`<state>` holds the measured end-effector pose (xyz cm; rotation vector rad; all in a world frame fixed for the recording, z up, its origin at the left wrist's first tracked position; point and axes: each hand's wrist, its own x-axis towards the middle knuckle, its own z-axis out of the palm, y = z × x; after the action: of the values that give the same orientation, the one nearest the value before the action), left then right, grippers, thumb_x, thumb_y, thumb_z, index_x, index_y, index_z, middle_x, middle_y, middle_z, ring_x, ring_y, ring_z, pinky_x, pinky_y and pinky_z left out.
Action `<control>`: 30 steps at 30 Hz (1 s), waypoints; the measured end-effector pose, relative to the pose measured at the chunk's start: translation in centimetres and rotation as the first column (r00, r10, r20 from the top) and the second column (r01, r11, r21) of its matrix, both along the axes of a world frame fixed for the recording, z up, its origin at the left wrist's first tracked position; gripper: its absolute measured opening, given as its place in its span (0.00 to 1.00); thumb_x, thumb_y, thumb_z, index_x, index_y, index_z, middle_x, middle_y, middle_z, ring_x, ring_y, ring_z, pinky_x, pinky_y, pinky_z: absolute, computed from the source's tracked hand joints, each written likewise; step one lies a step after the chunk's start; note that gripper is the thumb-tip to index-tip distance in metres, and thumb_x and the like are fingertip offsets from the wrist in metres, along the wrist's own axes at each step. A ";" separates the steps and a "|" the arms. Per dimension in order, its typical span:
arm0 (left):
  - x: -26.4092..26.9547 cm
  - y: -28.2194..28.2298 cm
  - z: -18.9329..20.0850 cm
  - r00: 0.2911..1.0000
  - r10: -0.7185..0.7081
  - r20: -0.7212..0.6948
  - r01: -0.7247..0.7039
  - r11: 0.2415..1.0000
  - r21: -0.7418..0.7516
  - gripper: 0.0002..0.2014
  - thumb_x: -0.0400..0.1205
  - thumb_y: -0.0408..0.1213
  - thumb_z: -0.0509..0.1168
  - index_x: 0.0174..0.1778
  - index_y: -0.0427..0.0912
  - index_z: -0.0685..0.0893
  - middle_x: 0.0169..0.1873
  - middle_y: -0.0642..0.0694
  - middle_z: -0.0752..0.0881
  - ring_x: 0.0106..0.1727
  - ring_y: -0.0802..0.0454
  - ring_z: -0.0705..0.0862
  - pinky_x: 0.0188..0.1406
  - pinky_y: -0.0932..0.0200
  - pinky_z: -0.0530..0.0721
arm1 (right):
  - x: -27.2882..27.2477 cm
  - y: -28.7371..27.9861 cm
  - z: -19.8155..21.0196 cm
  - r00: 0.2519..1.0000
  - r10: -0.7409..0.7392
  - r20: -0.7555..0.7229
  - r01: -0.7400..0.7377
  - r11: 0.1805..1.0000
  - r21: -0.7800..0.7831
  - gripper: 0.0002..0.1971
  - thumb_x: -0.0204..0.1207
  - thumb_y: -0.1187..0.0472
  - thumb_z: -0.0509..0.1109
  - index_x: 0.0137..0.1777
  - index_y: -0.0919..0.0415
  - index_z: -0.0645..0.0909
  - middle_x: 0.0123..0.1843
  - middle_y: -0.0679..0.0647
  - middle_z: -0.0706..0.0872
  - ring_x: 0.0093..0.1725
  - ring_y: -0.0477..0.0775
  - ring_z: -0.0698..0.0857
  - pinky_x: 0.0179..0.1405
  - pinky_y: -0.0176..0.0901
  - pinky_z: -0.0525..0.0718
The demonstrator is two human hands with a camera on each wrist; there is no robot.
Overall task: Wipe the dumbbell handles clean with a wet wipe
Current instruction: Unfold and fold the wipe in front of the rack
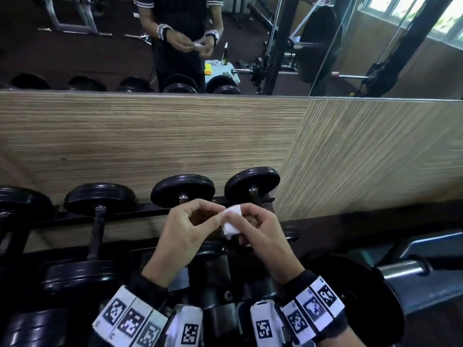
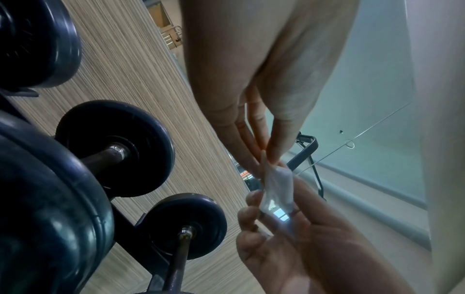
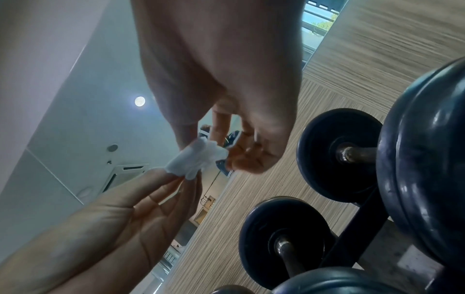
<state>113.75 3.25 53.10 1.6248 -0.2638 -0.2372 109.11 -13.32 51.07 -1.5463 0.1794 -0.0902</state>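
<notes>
Both grips are clamped on one small crumpled white wet wipe [image 1: 231,222]: the left hand [image 1: 186,227] pinches its left edge, the right hand [image 1: 259,230] its right. They hold it above black round-plated dumbbells [image 1: 99,221] racked against a wood-grain wall panel [image 1: 150,136].

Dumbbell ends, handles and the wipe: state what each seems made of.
Dumbbell ends: likely black rubber or coated metal, glossy highlights. Handles: dark bare metal, dull sheen. Wipe: thin white nonwoven cloth, crumpled and limp.
</notes>
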 end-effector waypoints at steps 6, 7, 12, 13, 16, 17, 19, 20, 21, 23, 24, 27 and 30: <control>1.7 -2.2 -1.1 0.998 0.033 -0.047 -0.034 0.999 -0.022 0.04 0.77 0.31 0.76 0.46 0.38 0.91 0.36 0.43 0.92 0.38 0.52 0.90 0.41 0.67 0.86 | 1.5 -1.8 -1.3 0.987 -0.156 0.036 0.150 0.981 0.122 0.08 0.80 0.61 0.75 0.49 0.67 0.87 0.43 0.63 0.92 0.40 0.53 0.90 0.38 0.41 0.86; 1.9 -2.4 -1.2 0.998 0.028 -0.054 -0.030 0.999 -0.026 0.04 0.77 0.31 0.76 0.46 0.38 0.91 0.36 0.42 0.92 0.38 0.52 0.90 0.41 0.68 0.85 | 1.7 -2.0 -1.6 0.988 -0.152 0.029 0.147 0.981 0.128 0.09 0.81 0.60 0.74 0.50 0.68 0.87 0.44 0.64 0.92 0.40 0.53 0.90 0.37 0.40 0.86; 3.1 -3.3 -1.7 0.997 0.012 -0.074 -0.015 0.999 -0.045 0.06 0.77 0.33 0.75 0.48 0.38 0.91 0.40 0.43 0.92 0.42 0.53 0.91 0.42 0.68 0.85 | 2.5 -3.0 -2.1 1.000 0.001 -0.027 0.004 0.978 0.209 0.11 0.80 0.61 0.74 0.59 0.67 0.87 0.48 0.62 0.92 0.44 0.53 0.90 0.41 0.39 0.86; 3.3 -3.4 -2.0 0.996 0.013 -0.083 -0.016 0.999 -0.040 0.06 0.77 0.33 0.75 0.49 0.39 0.90 0.41 0.44 0.92 0.43 0.54 0.91 0.42 0.69 0.85 | 2.7 -3.2 -2.2 0.999 0.022 -0.027 -0.016 0.978 0.208 0.11 0.80 0.63 0.75 0.58 0.68 0.87 0.48 0.63 0.92 0.45 0.55 0.91 0.43 0.39 0.86; 3.7 -3.9 -2.9 0.991 -0.028 -0.127 0.028 1.000 -0.002 0.08 0.78 0.36 0.75 0.52 0.42 0.90 0.43 0.44 0.92 0.46 0.49 0.91 0.48 0.62 0.87 | 3.2 -4.0 -2.6 1.000 0.003 -0.029 0.001 0.989 0.149 0.09 0.78 0.63 0.76 0.54 0.68 0.89 0.47 0.65 0.93 0.45 0.58 0.91 0.42 0.40 0.87; 3.8 -4.0 -3.2 0.988 -0.044 -0.148 0.046 0.999 0.013 0.08 0.78 0.37 0.76 0.52 0.43 0.90 0.43 0.44 0.92 0.47 0.46 0.91 0.51 0.57 0.88 | 3.4 -4.2 -2.8 0.999 -0.002 -0.034 0.006 0.992 0.127 0.09 0.78 0.63 0.77 0.54 0.68 0.89 0.47 0.65 0.93 0.44 0.59 0.91 0.42 0.41 0.88; 4.0 -4.2 -3.7 0.982 -0.046 -0.182 0.051 0.998 0.024 0.08 0.77 0.38 0.76 0.51 0.44 0.91 0.42 0.45 0.93 0.46 0.47 0.91 0.51 0.55 0.89 | 3.7 -4.8 -3.3 0.998 0.020 -0.065 -0.013 0.994 0.112 0.10 0.78 0.63 0.77 0.55 0.68 0.89 0.48 0.65 0.93 0.47 0.62 0.92 0.46 0.44 0.89; 4.1 -4.3 -3.9 0.980 -0.034 -0.195 0.039 0.999 0.023 0.08 0.77 0.38 0.76 0.50 0.44 0.91 0.42 0.46 0.93 0.46 0.49 0.91 0.50 0.58 0.88 | 3.7 -5.1 -3.6 0.995 0.043 -0.088 -0.032 0.992 0.122 0.10 0.78 0.63 0.77 0.56 0.67 0.89 0.50 0.65 0.93 0.50 0.65 0.91 0.49 0.46 0.89; 4.2 -4.5 -4.2 0.978 -0.015 -0.207 0.019 1.000 0.019 0.07 0.77 0.37 0.76 0.50 0.44 0.91 0.42 0.47 0.93 0.45 0.51 0.91 0.48 0.62 0.87 | 3.8 -5.5 -4.0 0.991 0.066 -0.114 -0.051 0.990 0.132 0.11 0.78 0.63 0.76 0.58 0.67 0.89 0.52 0.66 0.92 0.53 0.67 0.91 0.52 0.49 0.88; 4.3 -4.7 -4.5 0.974 0.019 -0.226 -0.018 1.000 0.003 0.06 0.78 0.34 0.75 0.50 0.42 0.91 0.42 0.46 0.93 0.43 0.54 0.90 0.44 0.66 0.85 | 4.0 -6.1 -4.6 0.984 0.087 -0.153 -0.066 0.989 0.135 0.12 0.78 0.62 0.77 0.59 0.67 0.88 0.53 0.66 0.92 0.57 0.71 0.89 0.55 0.54 0.86; 4.2 -4.9 -4.6 0.971 0.022 -0.237 -0.023 1.000 -0.003 0.06 0.78 0.33 0.75 0.50 0.41 0.91 0.42 0.46 0.93 0.43 0.54 0.90 0.43 0.67 0.85 | 4.1 -6.3 -4.8 0.983 0.084 -0.161 -0.062 0.989 0.133 0.12 0.78 0.63 0.77 0.59 0.67 0.88 0.53 0.67 0.92 0.56 0.71 0.89 0.55 0.55 0.85; 4.1 -5.7 -4.8 0.962 0.002 -0.272 -0.008 1.000 -0.021 0.07 0.79 0.31 0.74 0.52 0.40 0.90 0.45 0.45 0.93 0.47 0.52 0.91 0.43 0.67 0.86 | 4.3 -6.6 -4.9 0.990 0.039 -0.135 -0.020 0.990 0.138 0.09 0.79 0.65 0.76 0.57 0.67 0.87 0.50 0.68 0.92 0.48 0.63 0.90 0.52 0.55 0.86; 4.2 -6.3 -4.8 0.958 -0.010 -0.286 -0.003 0.999 -0.045 0.09 0.78 0.30 0.74 0.54 0.39 0.89 0.46 0.43 0.93 0.49 0.48 0.91 0.48 0.61 0.89 | 4.3 -6.8 -4.8 0.996 -0.023 -0.089 0.037 0.988 0.153 0.09 0.79 0.66 0.75 0.57 0.66 0.88 0.50 0.65 0.92 0.52 0.68 0.91 0.56 0.60 0.88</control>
<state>117.97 -3.03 48.29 1.5233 -0.0498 -0.4612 113.37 -20.17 46.28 -1.3938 0.2729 -0.0314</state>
